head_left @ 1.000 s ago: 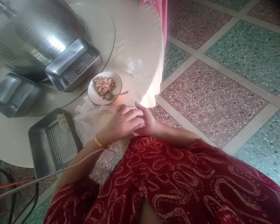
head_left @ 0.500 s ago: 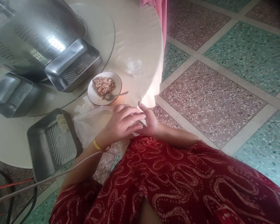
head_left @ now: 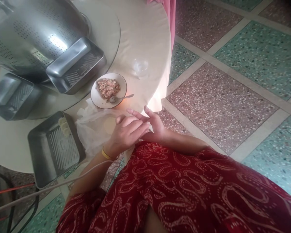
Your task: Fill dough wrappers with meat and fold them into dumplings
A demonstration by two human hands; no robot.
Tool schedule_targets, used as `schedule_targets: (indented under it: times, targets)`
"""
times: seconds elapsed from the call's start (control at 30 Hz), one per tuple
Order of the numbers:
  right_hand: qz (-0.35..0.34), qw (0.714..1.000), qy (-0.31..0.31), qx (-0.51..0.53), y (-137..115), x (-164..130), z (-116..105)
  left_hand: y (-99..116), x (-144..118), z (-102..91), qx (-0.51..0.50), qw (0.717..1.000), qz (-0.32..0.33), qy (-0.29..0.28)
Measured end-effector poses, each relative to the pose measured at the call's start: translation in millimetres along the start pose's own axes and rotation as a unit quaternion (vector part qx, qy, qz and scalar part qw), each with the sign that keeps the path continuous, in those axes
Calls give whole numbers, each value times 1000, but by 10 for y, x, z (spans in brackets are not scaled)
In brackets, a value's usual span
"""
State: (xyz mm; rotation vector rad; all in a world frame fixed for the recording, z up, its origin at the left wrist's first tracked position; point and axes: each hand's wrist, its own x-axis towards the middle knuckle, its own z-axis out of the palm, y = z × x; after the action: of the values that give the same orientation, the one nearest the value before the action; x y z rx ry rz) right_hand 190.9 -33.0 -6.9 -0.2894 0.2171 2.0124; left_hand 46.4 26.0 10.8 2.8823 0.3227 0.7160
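Observation:
My left hand (head_left: 126,132), with a gold bangle on the wrist, lies over my right hand (head_left: 156,124) at the near edge of the round table (head_left: 140,32). The two hands are pressed together and a sliver of pale dough shows between them; most of it is hidden. Just left of my hands lies a clear plastic bag (head_left: 92,129) with round dough wrappers (head_left: 109,124) on it. Beyond them stands a white plate of minced filling (head_left: 108,89) with a metal spoon (head_left: 120,98) resting in it.
A metal tray (head_left: 54,149) with a few folded dumplings (head_left: 64,127) sits at the table's near left. A big steel colander (head_left: 34,32) and two more metal trays (head_left: 75,66) (head_left: 12,95) stand on a glass turntable. A small clear cup (head_left: 140,67) is at the right edge.
My left hand's fingers have shifted over the right hand, and the left forefinger now stretches out farther. The view has tilted slightly; nothing on the table has moved.

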Motion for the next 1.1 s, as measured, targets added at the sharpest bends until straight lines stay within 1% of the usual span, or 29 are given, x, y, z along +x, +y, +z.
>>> schedule_targets:
  times: [0.07,0.13,0.27,0.3,0.37,0.47,0.57,0.63,0.73,0.87,0.97,1.03,1.1]
  targets:
    - [3,1000,3,3,6,-3,5,-2,17,2,30,998,46,12]
    - [4,1000,2,6,12,-5,5,2,43,7,50,996,79,6]
    - [7,1000,-1,16,19,1,-20,30,75,27,45,994,95,-23]
    - [6,1000,-4,20,19,3,-30,39,73,28,43,995,93,-22]
    - [6,999,-11,30,20,6,-50,55,58,17,47,996,78,0]
    - [1,999,-30,32,23,-1,-75,68,11,-22,55,997,34,43]
    - [-4,999,-44,22,33,-15,-82,77,-39,-41,44,997,2,59]
    - [-2,999,-38,21,42,-19,-72,93,-65,-26,43,997,-7,69]
    - [-12,999,-23,27,56,-13,-55,132,-87,16,64,994,5,86]
    - [-6,1000,-24,16,73,-4,-57,180,-105,40,86,992,11,90]
    - [-13,1000,-21,1,86,-13,-50,194,-123,35,56,994,-12,92]
    - [-20,1000,-10,-5,93,-24,-31,193,-135,44,34,995,-27,86]
    - [-14,1000,-1,-9,96,-33,-12,183,-138,68,31,996,-31,77]
